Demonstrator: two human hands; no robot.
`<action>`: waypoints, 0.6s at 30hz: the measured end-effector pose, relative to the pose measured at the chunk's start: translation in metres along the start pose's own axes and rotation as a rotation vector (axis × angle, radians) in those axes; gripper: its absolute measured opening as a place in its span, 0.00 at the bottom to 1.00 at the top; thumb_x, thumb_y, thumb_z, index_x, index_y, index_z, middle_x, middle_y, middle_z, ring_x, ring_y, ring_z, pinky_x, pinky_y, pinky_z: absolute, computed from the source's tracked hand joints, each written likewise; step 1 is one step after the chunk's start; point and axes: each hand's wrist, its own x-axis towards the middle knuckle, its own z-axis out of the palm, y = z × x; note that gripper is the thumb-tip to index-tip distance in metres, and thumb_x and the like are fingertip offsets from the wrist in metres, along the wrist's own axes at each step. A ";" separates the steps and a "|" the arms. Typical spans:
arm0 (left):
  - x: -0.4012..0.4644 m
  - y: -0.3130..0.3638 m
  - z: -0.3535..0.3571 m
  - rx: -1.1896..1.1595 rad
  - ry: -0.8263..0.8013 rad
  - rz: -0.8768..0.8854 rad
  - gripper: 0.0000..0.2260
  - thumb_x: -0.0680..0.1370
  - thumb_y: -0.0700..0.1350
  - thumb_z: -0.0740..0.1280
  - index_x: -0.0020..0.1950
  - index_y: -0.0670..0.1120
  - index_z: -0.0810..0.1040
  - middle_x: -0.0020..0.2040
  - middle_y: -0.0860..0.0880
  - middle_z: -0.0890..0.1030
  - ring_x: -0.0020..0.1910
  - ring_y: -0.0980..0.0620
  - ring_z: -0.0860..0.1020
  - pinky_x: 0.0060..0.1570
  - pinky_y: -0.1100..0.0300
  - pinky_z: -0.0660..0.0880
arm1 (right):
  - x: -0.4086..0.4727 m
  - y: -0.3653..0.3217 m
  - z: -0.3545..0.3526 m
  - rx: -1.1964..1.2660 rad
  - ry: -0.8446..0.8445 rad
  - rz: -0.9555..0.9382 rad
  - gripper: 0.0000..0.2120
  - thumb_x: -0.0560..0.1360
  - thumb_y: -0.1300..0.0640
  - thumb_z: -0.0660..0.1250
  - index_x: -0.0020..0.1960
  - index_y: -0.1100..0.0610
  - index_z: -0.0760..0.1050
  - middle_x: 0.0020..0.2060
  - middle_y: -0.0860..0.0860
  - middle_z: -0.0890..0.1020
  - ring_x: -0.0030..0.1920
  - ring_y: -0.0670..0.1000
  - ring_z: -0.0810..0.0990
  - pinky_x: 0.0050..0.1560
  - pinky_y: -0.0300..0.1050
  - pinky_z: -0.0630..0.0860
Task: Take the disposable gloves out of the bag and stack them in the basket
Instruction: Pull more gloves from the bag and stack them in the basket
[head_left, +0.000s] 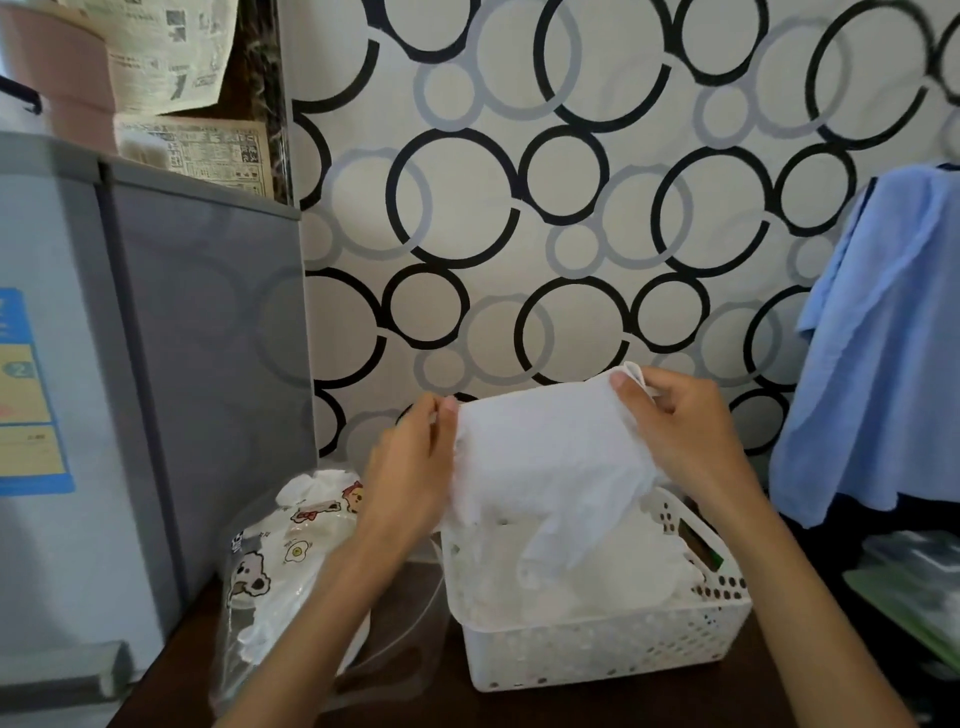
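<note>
Both forearms near; left hand (410, 467) and right hand (685, 431) pinch glove (545, 457) above basket (597, 649), several already stacked. Bag (280, 561) left, more remaining.

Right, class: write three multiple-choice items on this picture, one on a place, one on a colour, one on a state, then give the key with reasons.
1. Where does the printed bag lie relative to the basket?
A. to its left
B. inside it
C. behind it

2. What colour is the basket?
A. blue
B. white
C. black

3. How is the glove held?
A. by one hand
B. by both hands, above the basket
C. it lies flat on the table

Key: 1 A, the bag sits beside the basket's left wall; 2 B, its perforated walls are white; 3 B, the left hand and right hand pinch its upper edge.
</note>
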 end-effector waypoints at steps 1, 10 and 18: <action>0.000 0.003 -0.007 0.023 -0.001 0.022 0.14 0.82 0.54 0.54 0.38 0.53 0.68 0.30 0.55 0.71 0.31 0.58 0.71 0.35 0.57 0.68 | -0.001 -0.004 -0.004 0.076 -0.034 0.074 0.12 0.78 0.50 0.62 0.44 0.54 0.80 0.38 0.55 0.83 0.37 0.52 0.80 0.37 0.41 0.74; 0.028 -0.030 0.045 0.367 -0.513 -0.004 0.15 0.83 0.49 0.57 0.37 0.49 0.71 0.33 0.50 0.75 0.33 0.50 0.74 0.36 0.56 0.72 | -0.002 0.096 0.016 -0.226 -0.328 0.429 0.19 0.80 0.52 0.59 0.36 0.63 0.74 0.30 0.60 0.75 0.31 0.51 0.71 0.32 0.43 0.64; 0.037 -0.043 0.088 0.617 -0.406 0.168 0.12 0.79 0.56 0.63 0.52 0.50 0.80 0.47 0.52 0.83 0.46 0.52 0.79 0.44 0.57 0.74 | -0.003 0.144 0.018 -0.479 -0.216 0.322 0.14 0.78 0.48 0.61 0.55 0.54 0.80 0.49 0.53 0.83 0.45 0.50 0.77 0.44 0.42 0.69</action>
